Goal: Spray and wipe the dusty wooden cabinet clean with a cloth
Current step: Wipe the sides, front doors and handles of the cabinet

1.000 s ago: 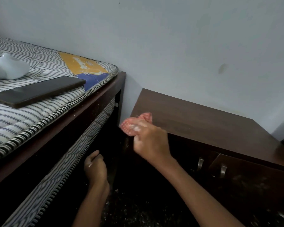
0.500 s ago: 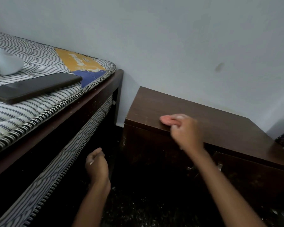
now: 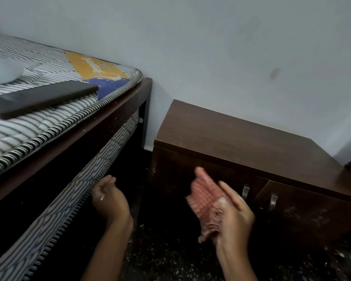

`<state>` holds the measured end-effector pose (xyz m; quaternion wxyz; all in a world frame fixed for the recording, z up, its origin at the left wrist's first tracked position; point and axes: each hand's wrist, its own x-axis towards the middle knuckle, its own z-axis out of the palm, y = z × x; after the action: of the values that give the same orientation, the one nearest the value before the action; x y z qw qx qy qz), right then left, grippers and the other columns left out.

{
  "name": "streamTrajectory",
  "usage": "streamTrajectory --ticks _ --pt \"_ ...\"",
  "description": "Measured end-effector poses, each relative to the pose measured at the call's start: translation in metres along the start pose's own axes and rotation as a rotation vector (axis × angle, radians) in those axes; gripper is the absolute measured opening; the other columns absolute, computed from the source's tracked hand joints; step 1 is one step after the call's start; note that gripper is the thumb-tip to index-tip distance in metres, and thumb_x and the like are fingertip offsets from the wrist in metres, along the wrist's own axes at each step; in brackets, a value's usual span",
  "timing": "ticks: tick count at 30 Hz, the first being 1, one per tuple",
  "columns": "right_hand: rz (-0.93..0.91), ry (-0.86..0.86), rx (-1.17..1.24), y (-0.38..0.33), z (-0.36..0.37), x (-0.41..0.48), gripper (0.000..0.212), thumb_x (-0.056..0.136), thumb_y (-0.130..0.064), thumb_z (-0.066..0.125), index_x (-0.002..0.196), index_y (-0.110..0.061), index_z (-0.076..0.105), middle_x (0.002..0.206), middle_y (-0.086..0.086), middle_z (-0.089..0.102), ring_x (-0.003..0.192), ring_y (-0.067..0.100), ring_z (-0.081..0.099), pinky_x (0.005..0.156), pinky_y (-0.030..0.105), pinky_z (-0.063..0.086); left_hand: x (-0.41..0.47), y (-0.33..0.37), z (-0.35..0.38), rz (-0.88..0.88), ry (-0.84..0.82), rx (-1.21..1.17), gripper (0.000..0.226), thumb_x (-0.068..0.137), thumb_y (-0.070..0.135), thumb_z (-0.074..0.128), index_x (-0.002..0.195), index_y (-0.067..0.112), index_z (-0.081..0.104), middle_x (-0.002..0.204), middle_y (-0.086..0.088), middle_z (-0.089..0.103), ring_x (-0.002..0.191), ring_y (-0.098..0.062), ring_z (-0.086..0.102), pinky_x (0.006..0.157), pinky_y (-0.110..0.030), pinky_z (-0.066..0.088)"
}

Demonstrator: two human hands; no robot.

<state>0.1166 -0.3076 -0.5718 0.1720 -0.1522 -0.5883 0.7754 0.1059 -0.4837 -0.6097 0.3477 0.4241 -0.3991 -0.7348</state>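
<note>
The low dark wooden cabinet [image 3: 245, 142] stands against the wall at the right, its two doors fitted with metal handles. My right hand [image 3: 234, 216] holds a red checked cloth [image 3: 206, 201] in front of the cabinet's left front face, below the top edge; the cloth hangs loose over my palm. My left hand [image 3: 109, 199] hovers lower left near the bed's side, fingers loosely curled around nothing. A white object, perhaps the spray bottle [image 3: 0, 71], lies on the mattress at the far left, partly cut off.
A striped mattress [image 3: 39, 122] on a dark bed frame [image 3: 118, 110] fills the left, with a dark phone [image 3: 39, 98] lying on it. A narrow gap separates bed and cabinet. The dark floor [image 3: 170, 260] is speckled with white bits.
My right hand has come off the cabinet's top edge with the cloth and dropped down in front of its face. The left hand has stayed about where it was.
</note>
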Motion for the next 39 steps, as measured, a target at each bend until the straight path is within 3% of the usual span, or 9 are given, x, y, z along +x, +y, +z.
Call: streamTrajectory --ticks 4,7,10,14,17,26,33,36,39 --pt "-0.302 0.239 -0.121 0.013 -0.009 -0.001 0.059 0.077 0.011 0.053 0.129 -0.017 0.054 0.125 0.003 0.060 0.098 0.020 0.066 0.072 0.030 0.059 -0.002 -0.005 0.002 -0.083 -0.003 0.015 0.030 0.095 0.003 0.038 0.118 0.002 0.056 0.120 -0.012 0.061 0.105 -0.019 0.054 0.088 -0.024 0.038" --pt "-0.817 0.073 -0.512 0.033 0.009 0.012 0.065 0.078 -0.003 0.046 0.141 -0.010 0.035 0.145 0.007 0.039 0.131 0.020 0.043 0.106 0.030 0.040 -0.002 -0.004 0.001 -0.155 -0.022 0.007 0.029 0.094 0.002 0.039 0.118 0.003 0.057 0.116 -0.010 0.060 0.104 -0.018 0.053 0.088 -0.024 0.038" --pt "-1.047 -0.175 -0.907 0.066 0.024 0.045 0.068 0.084 -0.004 0.036 0.147 -0.008 0.013 0.154 0.011 0.018 0.143 0.020 0.015 0.115 0.037 0.026 -0.001 -0.001 -0.001 -0.199 -0.030 0.005 0.027 0.095 0.003 0.041 0.117 0.003 0.057 0.117 -0.010 0.060 0.102 -0.017 0.052 0.087 -0.025 0.038" --pt "-1.305 -0.380 -1.184 0.088 0.035 0.060 0.059 0.083 0.001 0.034 0.142 -0.002 0.029 0.151 0.012 0.022 0.144 0.020 0.014 0.118 0.040 0.010 -0.002 0.003 -0.003 -0.259 -0.080 -0.002 0.026 0.095 0.004 0.043 0.116 0.007 0.058 0.119 -0.008 0.059 0.102 -0.016 0.051 0.092 -0.029 0.041" --pt "-1.423 -0.508 -1.264 0.080 0.058 0.055 0.054 0.087 -0.009 0.033 0.141 -0.008 0.036 0.151 0.005 0.025 0.139 0.017 0.026 0.116 0.036 0.007 0.001 0.007 -0.007 -0.306 -0.126 0.002 0.027 0.094 0.004 0.043 0.115 0.008 0.059 0.120 -0.008 0.058 0.104 -0.017 0.051 0.096 -0.029 0.039" --pt "-1.644 -0.760 -1.566 0.079 0.056 0.077 0.057 0.091 -0.025 0.045 0.146 -0.021 0.029 0.154 -0.004 0.021 0.141 0.013 0.019 0.115 0.036 0.002 0.000 0.021 -0.014 -0.330 -0.147 -0.008 0.028 0.093 0.004 0.041 0.114 0.008 0.060 0.107 -0.004 0.056 0.097 -0.015 0.049 0.084 -0.027 0.035" --pt "-1.645 -0.516 -1.688 0.052 0.016 0.100 0.059 0.090 -0.034 0.040 0.145 -0.022 0.024 0.154 -0.005 0.014 0.138 0.016 0.025 0.109 0.050 0.016 0.000 0.029 -0.023 -0.367 -0.348 0.086 0.029 0.095 0.008 0.039 0.116 0.013 0.059 0.128 -0.007 0.057 0.122 -0.022 0.049 0.100 -0.034 0.034" --pt "-1.705 -0.541 -1.649 0.061 0.041 0.092 0.064 0.087 -0.028 0.049 0.146 -0.022 0.024 0.156 -0.005 0.007 0.139 0.015 0.019 0.110 0.051 0.007 -0.006 0.033 -0.021 -0.380 -0.435 0.132 0.028 0.095 0.012 0.041 0.117 0.013 0.059 0.129 -0.007 0.058 0.122 -0.023 0.051 0.097 -0.033 0.035" --pt "-1.782 -0.689 -1.522 0.077 0.065 0.080 0.055 0.088 -0.024 0.042 0.143 -0.020 0.035 0.153 -0.006 0.019 0.137 0.014 0.023 0.113 0.047 -0.001 -0.009 0.034 -0.020 -0.380 -0.425 0.149 0.027 0.095 0.013 0.043 0.117 0.011 0.059 0.128 -0.009 0.059 0.118 -0.023 0.052 0.093 -0.032 0.036"
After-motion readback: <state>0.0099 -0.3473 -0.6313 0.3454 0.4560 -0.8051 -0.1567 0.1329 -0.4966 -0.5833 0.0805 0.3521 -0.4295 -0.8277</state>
